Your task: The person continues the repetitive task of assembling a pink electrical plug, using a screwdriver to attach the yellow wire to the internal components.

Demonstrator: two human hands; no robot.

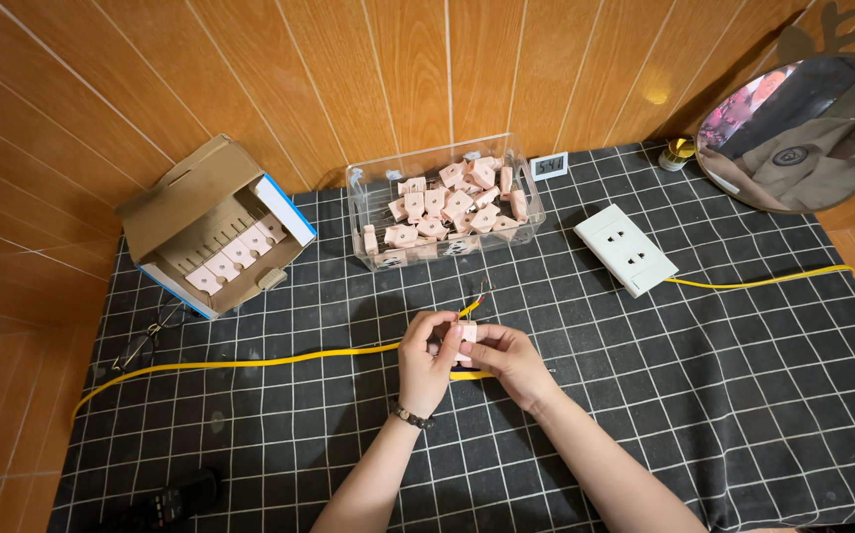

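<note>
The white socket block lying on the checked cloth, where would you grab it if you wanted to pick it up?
Probably across its two long edges, coming down from above. The white socket block lies flat and face up on the cloth, slanted, with its yellow cable leaving the lower right end, so the middle of the long sides is free to pinch.

The small pink part (467, 336) at frame centre was mostly hidden by the left hand (425, 363) and right hand (506, 360). The round mirror (814, 130) was cut by the right edge, a dark device (176, 501) by the bottom edge.
</note>
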